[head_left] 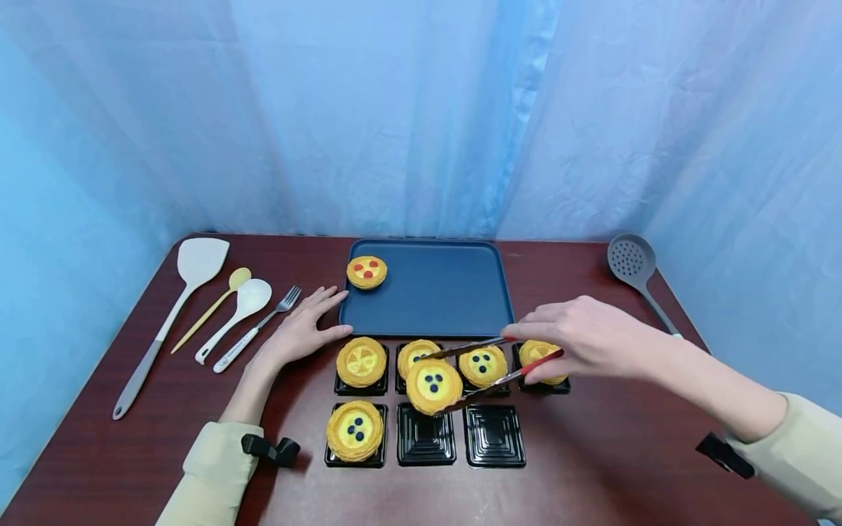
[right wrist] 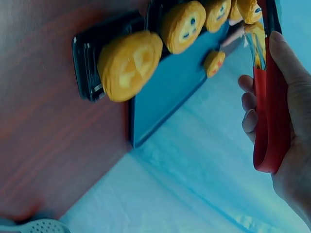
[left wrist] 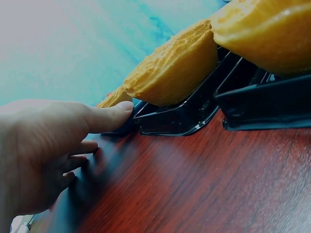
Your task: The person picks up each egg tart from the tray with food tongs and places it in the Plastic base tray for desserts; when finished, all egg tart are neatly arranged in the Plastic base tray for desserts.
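Note:
My right hand (head_left: 579,336) holds red-handled tongs (right wrist: 272,121). Between the tongs' tips is an egg tart with three blueberries (head_left: 430,394), raised over the black square trays and partly covering another blueberry tart (head_left: 416,353) behind it. Beneath and in front of it, two black trays (head_left: 425,438) show their stepped square bottoms. My left hand (head_left: 305,327) rests with fingers spread at the left edge of a dark blue tray (head_left: 441,285), its thumb near a fruit-topped tart (head_left: 361,362). A tart with red pieces (head_left: 366,272) sits in the blue tray's left part.
More tarts sit in black trays: a blueberry one (head_left: 355,431) front left, another (head_left: 482,367) in the back row, a fruit-topped one (head_left: 534,353) by my right hand. A turner (head_left: 197,263), spoons and a fork (head_left: 253,336) lie left; a skimmer (head_left: 633,261) lies right.

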The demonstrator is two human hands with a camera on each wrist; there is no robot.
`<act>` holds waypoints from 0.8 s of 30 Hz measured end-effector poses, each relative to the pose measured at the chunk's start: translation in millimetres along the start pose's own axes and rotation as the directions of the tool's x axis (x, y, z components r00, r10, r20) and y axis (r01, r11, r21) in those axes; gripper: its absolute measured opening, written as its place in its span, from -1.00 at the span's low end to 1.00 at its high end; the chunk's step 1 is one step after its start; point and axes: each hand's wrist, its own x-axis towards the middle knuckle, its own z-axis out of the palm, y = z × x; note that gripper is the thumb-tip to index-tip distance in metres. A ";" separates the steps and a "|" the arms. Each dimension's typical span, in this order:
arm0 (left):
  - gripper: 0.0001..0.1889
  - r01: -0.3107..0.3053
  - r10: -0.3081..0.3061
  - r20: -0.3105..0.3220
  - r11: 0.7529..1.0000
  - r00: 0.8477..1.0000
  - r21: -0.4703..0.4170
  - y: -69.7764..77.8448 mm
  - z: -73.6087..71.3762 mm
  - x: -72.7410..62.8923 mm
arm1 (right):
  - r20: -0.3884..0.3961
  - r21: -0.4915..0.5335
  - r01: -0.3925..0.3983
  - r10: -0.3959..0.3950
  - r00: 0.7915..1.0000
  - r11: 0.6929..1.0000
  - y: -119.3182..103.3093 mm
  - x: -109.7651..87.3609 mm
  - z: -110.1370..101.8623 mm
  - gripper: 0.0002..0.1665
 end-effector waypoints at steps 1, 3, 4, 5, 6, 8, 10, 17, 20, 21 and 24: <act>-0.18 0.003 -0.003 -0.001 1.000 1.000 0.000 -0.3 0.0 0.2 | 0.005 0.007 0.009 -0.009 1.000 1.000 -2.0 0.0 2.3 -0.36; -0.18 0.000 0.000 -0.003 1.000 1.000 0.000 0.1 -0.2 -0.2 | 0.014 0.010 0.028 -0.028 1.000 1.000 -5.7 -0.1 6.9 -0.34; -0.18 -0.003 0.003 -0.002 1.000 1.000 0.004 0.2 -0.1 -0.2 | 0.020 0.009 0.037 -0.037 0.999 0.999 -7.4 -0.2 8.9 -0.33; -0.17 -0.003 0.003 -0.003 1.000 1.000 0.003 0.6 -0.2 -0.4 | 0.025 0.007 0.047 -0.047 0.999 0.999 -9.1 -0.3 10.8 -0.32; -0.17 -0.001 0.001 -0.002 1.000 1.000 0.001 0.7 -0.3 -0.5 | 0.032 0.008 0.053 -0.053 0.998 0.999 -10.6 -0.6 12.3 -0.32; -0.17 -0.002 0.002 -0.002 1.000 1.000 0.002 1.1 -0.7 -0.7 | 0.047 0.004 0.059 -0.060 0.997 0.998 -13.3 -1.0 14.6 -0.33; -0.17 -0.001 0.001 -0.001 1.000 1.000 0.005 1.0 -1.0 -0.4 | 0.064 0.003 0.061 -0.061 0.996 0.998 -15.5 -1.3 16.5 -0.33; -0.17 0.005 -0.005 0.005 1.000 1.000 0.002 -0.2 -1.2 0.8 | 0.110 0.000 0.040 -0.039 0.993 0.999 -19.8 -1.3 19.7 -0.33; -0.17 0.005 -0.005 0.005 1.000 1.000 0.006 -0.9 -1.7 0.5 | 0.122 0.000 0.033 -0.033 0.992 0.999 -20.5 -0.4 20.9 -0.34; -0.17 0.006 -0.006 0.005 1.000 1.000 0.007 -1.0 -1.8 0.4 | 0.124 0.001 0.035 -0.035 0.992 0.999 -20.8 0.2 21.3 -0.34; -0.17 0.005 -0.005 0.004 1.000 1.000 0.006 -1.1 -1.4 0.0 | 0.126 -0.003 0.042 -0.042 0.991 0.999 -21.7 1.6 23.4 -0.36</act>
